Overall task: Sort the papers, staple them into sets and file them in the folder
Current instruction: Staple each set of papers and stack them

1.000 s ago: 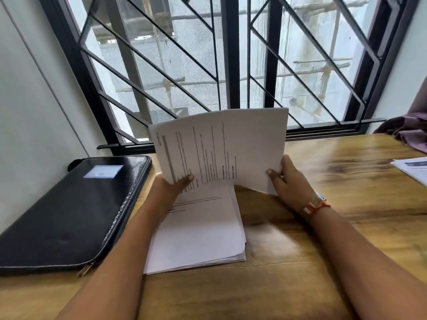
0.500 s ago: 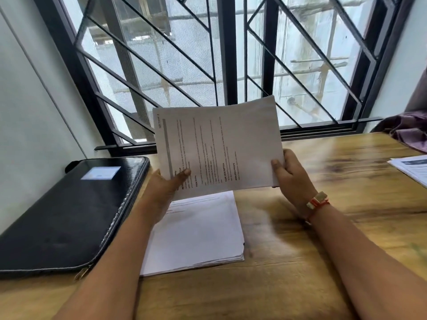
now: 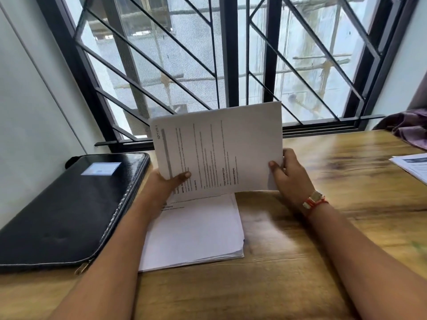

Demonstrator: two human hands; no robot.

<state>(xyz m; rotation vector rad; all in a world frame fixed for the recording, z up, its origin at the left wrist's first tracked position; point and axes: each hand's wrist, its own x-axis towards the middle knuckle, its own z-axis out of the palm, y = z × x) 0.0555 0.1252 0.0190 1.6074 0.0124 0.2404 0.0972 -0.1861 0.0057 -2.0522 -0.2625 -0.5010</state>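
Note:
I hold a thin set of printed sheets [image 3: 221, 148] upright above the table, turned sideways with its text running vertically. My left hand [image 3: 166, 183] grips its lower left corner, thumb across the front. My right hand [image 3: 291, 176] pinches the lower right edge. Under the set, a thick stack of white papers [image 3: 196, 232] lies flat on the wooden table [image 3: 300, 262]. A black zipped folder [image 3: 69, 204] lies closed to the left of the stack. No stapler is visible.
More printed sheets [image 3: 413, 165] lie at the table's right edge. A purple cloth [image 3: 409, 128] sits at the back right corner. A barred window [image 3: 219, 65] runs behind the table, and a white wall [image 3: 27, 112] closes the left side.
Both hands lifted the set off the stack, raised it toward the window, then lowered it a little so its bottom edge hangs just above the stack.

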